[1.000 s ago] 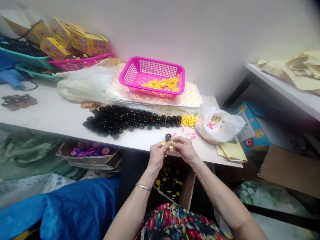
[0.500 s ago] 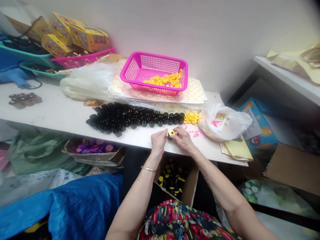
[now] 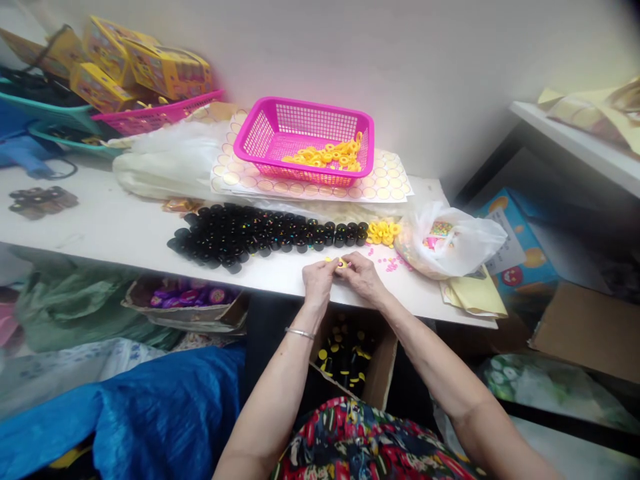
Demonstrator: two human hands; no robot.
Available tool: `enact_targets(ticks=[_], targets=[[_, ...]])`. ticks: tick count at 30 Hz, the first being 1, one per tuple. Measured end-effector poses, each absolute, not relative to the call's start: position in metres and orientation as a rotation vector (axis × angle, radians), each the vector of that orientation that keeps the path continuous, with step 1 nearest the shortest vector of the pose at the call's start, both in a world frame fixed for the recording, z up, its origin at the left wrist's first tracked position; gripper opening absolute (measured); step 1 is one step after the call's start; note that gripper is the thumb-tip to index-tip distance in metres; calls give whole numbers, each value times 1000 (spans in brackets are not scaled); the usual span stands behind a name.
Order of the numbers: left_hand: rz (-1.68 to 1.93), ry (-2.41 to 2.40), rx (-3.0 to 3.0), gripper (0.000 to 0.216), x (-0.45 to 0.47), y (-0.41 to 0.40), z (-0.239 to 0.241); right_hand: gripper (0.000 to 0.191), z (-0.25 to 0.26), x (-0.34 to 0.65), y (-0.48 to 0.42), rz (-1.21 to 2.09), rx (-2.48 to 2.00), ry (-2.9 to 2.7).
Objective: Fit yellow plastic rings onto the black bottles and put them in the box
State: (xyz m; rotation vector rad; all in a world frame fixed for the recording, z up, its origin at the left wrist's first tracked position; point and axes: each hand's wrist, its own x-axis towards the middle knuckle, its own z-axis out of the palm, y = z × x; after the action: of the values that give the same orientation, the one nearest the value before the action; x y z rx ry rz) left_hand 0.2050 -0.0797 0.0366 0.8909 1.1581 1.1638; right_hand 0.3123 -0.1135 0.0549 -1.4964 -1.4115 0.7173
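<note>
Near the table's front edge, my left hand (image 3: 319, 280) and my right hand (image 3: 364, 275) meet, fingers closed on one small black-and-yellow piece (image 3: 342, 263) between the fingertips. Its yellow top faces up with a pink spot in it; the fingers hide most of its body. Just beyond my hands is a long cluster of small black cylinders (image 3: 235, 230), colored specks showing in their tops. A little heap of yellow rings (image 3: 383, 233) touches the right end of the cluster. Tiny pink pieces (image 3: 393, 262) lie scattered right of my right hand.
A pink basket (image 3: 304, 175) with yellow rings stands on printed sheets (image 3: 395, 175) at the back. On the right sits a white plastic bag (image 3: 467, 243) of small colored pieces. Under the table edge, a carton (image 3: 383, 373) holds black-and-yellow parts. Yellow boxes (image 3: 167, 67) fill a basket back left.
A pink spot now shows in the yellow top where a dark hole showed before. Both hands stay in about the same place, fingers drawn closer over the piece. The view has shifted slightly.
</note>
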Motion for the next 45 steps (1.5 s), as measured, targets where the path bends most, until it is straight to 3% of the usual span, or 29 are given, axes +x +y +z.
enact_targets(ticks=[5,25,31,40,45], targets=[[1148,1223,908,31,205,-80,40,30,61,300,-108,1064,-1499,-873],[1046,1372,883,37,209,-73,43,13,54,293,-97,1287,-1471,-476],[1012,1317,780,37,209,-71,45,25,56,289,-97,1190,-1453,-548],[1040,1329,926,33,211,-72,43,27,57,290,-96,1119,-1491,-642],[992,1287,975,41,205,-77,35,28,48,289,-95,1142,-1492,-621]])
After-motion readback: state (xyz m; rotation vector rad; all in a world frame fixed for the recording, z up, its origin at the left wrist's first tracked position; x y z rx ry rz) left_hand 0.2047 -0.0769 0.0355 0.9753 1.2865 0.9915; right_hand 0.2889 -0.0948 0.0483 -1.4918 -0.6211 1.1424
